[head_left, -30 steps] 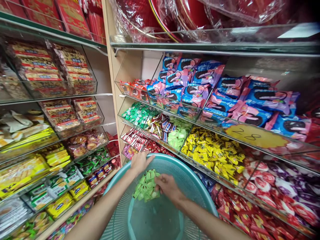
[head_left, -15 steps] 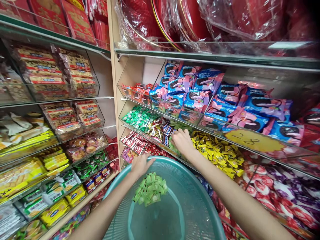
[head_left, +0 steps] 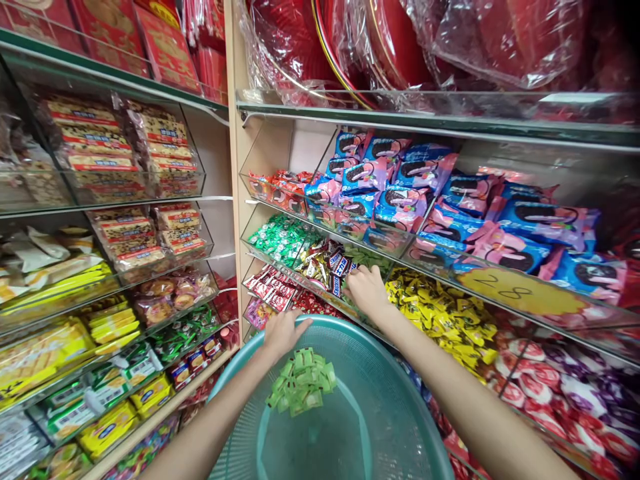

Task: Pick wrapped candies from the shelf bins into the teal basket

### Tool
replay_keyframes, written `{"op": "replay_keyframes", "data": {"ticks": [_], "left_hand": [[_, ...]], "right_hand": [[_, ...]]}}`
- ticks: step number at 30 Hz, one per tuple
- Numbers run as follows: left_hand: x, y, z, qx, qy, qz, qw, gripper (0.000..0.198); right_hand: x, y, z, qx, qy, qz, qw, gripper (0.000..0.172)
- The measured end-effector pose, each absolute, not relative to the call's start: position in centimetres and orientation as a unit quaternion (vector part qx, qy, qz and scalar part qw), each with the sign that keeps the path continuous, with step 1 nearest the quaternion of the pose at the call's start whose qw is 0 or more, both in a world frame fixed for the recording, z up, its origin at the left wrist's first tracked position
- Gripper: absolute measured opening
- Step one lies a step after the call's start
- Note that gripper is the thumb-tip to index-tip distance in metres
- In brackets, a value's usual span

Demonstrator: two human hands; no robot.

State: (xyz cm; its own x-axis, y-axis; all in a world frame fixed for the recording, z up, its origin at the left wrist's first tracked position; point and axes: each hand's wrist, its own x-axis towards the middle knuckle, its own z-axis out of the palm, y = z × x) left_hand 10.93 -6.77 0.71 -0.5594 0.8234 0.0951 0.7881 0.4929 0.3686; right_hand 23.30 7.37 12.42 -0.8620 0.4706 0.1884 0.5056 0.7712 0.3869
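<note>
My left hand [head_left: 284, 333] is closed over the far rim of a round teal plastic basket [head_left: 440, 427], thumb lying along the edge. A small heap of green-wrapped candies [head_left: 303, 381] lies inside the basket, towards its far left. Beyond the rim, my right hand [head_left: 367, 291] reaches into a shelf compartment of similar green-wrapped candies [head_left: 373, 259]. Its fingers curl downward, and whatever is in them is hidden. Snickers bars [head_left: 341, 267] lie just left of that hand, and yellow-wrapped candies [head_left: 440, 313] fill the compartment to its right.
Clear shelf fronts run close above my right hand. Blue and pink cookie packs [head_left: 375, 173] sit on the shelf above, beside a yellow price tag [head_left: 523, 288]. Left-hand shelves hold packaged nut bars [head_left: 95, 147] and yellow packs [head_left: 45, 347]. Red-and-white candies [head_left: 273, 288] lie beyond the basket.
The view has shifted slightly, so the shelves sit a little lower and further right. My right hand stays among the green candies, its fingers more curled. My left hand still holds the rim.
</note>
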Motion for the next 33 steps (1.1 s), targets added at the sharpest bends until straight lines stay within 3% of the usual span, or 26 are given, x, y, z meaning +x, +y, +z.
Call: {"op": "replay_keyframes", "data": {"ticks": [15, 23, 25, 28, 33], "left_hand": [[10.5, -6.6, 0.9, 0.473, 0.859, 0.193, 0.029, 0.051], [10.3, -6.5, 0.6, 0.472, 0.858, 0.2, 0.033, 0.051], [10.2, -6.5, 0.6, 0.465, 0.863, 0.194, 0.037, 0.051], [10.1, -6.6, 0.6, 0.459, 0.869, 0.181, 0.035, 0.049], [10.1, -6.9, 0.7, 0.466, 0.867, 0.176, 0.032, 0.05]], "right_hand": [[23.1, 7.3, 11.9, -0.262, -0.937, -0.223, 0.064, 0.027], [23.8, 5.9, 13.2, -0.238, -0.929, -0.214, 0.184, 0.024], [24.5, 4.2, 13.3, -0.203, -0.935, -0.157, 0.245, 0.026], [24.9, 1.8, 10.9, -0.14, -0.947, 0.033, 0.288, 0.024], [23.3, 1.0, 1.8, -0.2, -0.872, 0.418, 0.157, 0.02]]}}
